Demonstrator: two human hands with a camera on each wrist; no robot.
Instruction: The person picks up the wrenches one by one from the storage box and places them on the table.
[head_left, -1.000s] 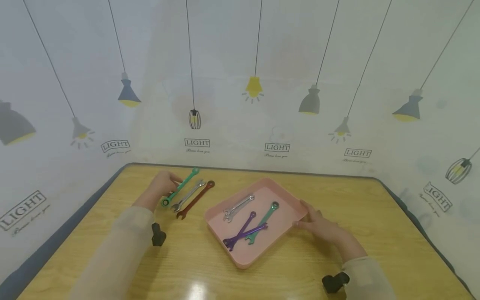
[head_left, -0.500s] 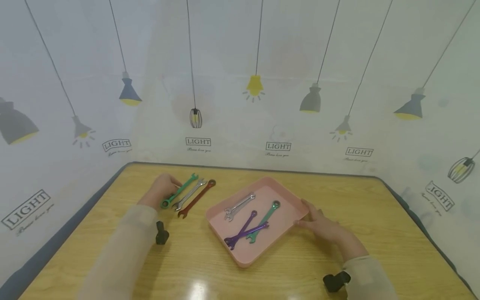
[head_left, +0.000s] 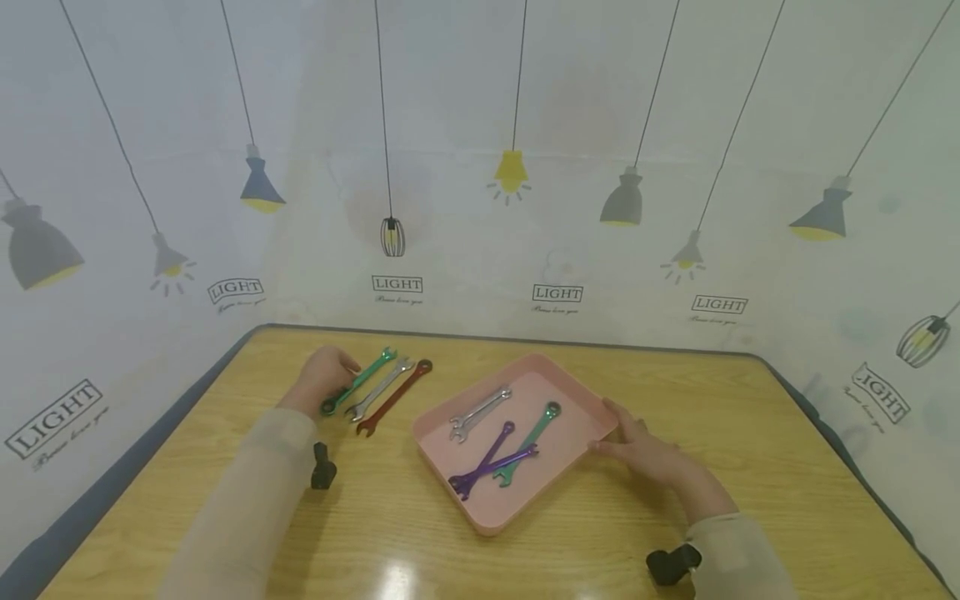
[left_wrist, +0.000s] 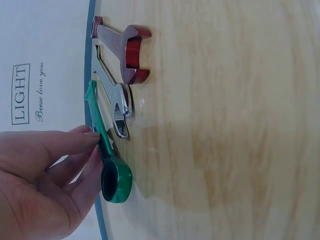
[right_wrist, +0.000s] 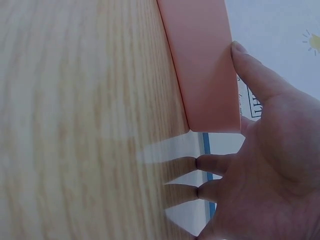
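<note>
Sleeves, two, pale: left sleeve (head_left: 247, 492) and right sleeve (head_left: 735, 554), toward the near edge of the table (head_left: 480, 567). Black wrist devices, two (head_left: 322, 467), one per arm.

Tray (head_left: 558, 442), pink, rectangular, one corner pointing at the near edge. Contents: purple wrenches, two (head_left: 497, 465), crossed by the near-left wall, one overlying the teal wrench (head_left: 534, 433); short silver wrenches, two (head_left: 480, 408), side by side near the left corner.

Right hand (head_left: 645, 450): spread wide about the tray's right corner, thumb touching the rim.

Red wrench (head_left: 395, 397) and silver wrench (head_left: 380, 390), one each, roughly parallel, on the table left of the tray, toward the far-left corner.

Green wrench (head_left: 363, 379), one: beside the silver, pinched between thumb and fingers of the left hand (head_left: 326, 375); whether clear of the table cannot be told.

Wall covering (head_left: 450, 167), white, lamp-printed, lettered "LIGHT": beyond the far edge.
</note>
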